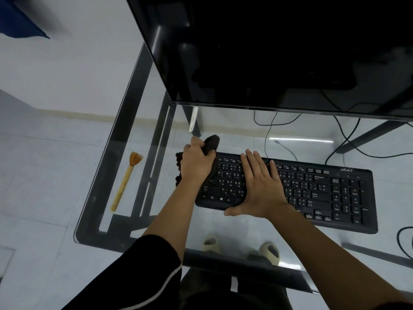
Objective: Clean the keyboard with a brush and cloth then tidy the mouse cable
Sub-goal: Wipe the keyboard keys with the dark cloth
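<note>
A black keyboard (312, 191) lies across the glass desk (116, 139). My left hand (196, 163) grips a dark brown cloth (211, 143) at the keyboard's far-left corner; parts of the cloth stick out above and to the left of the hand. My right hand (260, 182) lies flat with fingers spread on the left-middle keys, its thumb at the keyboard's near edge. A wooden brush (127, 181) with tan bristles lies on the glass to the left, apart from both hands. A black cable loop (402, 240) shows at the right edge; no mouse is in view.
A black monitor (268, 52) stands at the back and overhangs the desk. Thin black cables (268, 130) trail behind the keyboard. The dark desk frame (143, 175) and my slippered feet (241, 247) show through the glass. The desk's left edge runs beside the brush.
</note>
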